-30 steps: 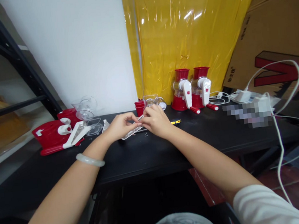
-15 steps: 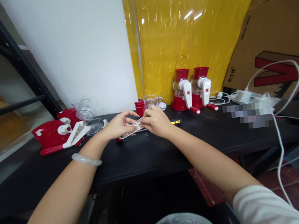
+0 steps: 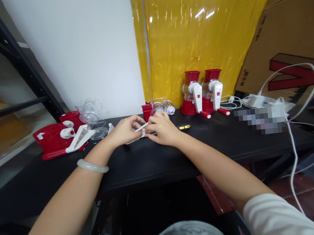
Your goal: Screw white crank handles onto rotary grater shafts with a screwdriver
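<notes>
My left hand (image 3: pixel 126 130) is closed on one end of a white plastic crank handle part (image 3: pixel 142 127), thumb and fingers pinching it above the black table. My right hand (image 3: pixel 161 129) bends its fingers over the other end. Two white edges show between the hands, one above the other; whether they are separate pieces I cannot tell. Just behind the right hand stand a red plastic cup-like part (image 3: pixel 147 111) and metal grater drums (image 3: pixel 169 107). A screwdriver with a black and yellow handle (image 3: pixel 184 127) lies right of that hand.
Two red and white rotary graters (image 3: pixel 191 102) (image 3: pixel 213 100) stand at the back right. Red grater bases (image 3: pixel 53 139) lie at left, beside clear plastic parts (image 3: pixel 90 111). White cables and chargers (image 3: pixel 256 101) occupy the right end of the black table (image 3: pixel 156 166).
The white part has turned between my hands, and a raised white strip now shows above its lower edge. My right fingers have spread lower around it. The view has shifted slightly.
</notes>
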Tool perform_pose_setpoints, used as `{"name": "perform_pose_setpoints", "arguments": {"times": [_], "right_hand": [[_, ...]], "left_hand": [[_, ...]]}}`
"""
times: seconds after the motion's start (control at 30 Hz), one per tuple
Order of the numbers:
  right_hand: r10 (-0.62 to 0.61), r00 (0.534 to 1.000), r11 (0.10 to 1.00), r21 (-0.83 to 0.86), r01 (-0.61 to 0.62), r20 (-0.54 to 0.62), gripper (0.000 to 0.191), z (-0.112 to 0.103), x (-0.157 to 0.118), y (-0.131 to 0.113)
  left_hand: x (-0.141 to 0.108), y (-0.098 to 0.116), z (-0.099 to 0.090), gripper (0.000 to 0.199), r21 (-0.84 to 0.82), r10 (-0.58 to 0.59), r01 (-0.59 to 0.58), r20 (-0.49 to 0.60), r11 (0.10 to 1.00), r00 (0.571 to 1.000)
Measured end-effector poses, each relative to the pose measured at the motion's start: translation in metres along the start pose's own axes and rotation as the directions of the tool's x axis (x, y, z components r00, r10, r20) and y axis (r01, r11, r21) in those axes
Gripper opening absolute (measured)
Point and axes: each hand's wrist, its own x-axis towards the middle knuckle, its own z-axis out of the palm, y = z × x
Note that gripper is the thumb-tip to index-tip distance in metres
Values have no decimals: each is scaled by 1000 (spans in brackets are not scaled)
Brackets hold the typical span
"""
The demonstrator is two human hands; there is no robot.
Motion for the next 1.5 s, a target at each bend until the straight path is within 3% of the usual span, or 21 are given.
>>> {"name": "perform_pose_setpoints", "arguments": {"times": [0.17, 0.47, 0.77, 1.5], "right_hand": [[-19, 998, 998, -57, 22, 56, 13, 6, 0, 0], [-38, 991, 988, -142, 56, 125, 15, 7, 2, -5], [-1, 989, 995, -101, 16, 145, 15, 11, 2, -2], [-6, 989, 994, -107, 22, 146, 13, 10, 1, -7]], "left_hand": [[1, -2, 8, 38, 96, 107, -105, -11, 990, 994], [3, -5, 7, 44, -179, 0, 14, 77, 984, 997], [4, -4, 7, 33, -223, 3, 13, 74, 975, 997], [-2, 8, 1, 35, -110, -57, 68, 101, 992, 993]]}}
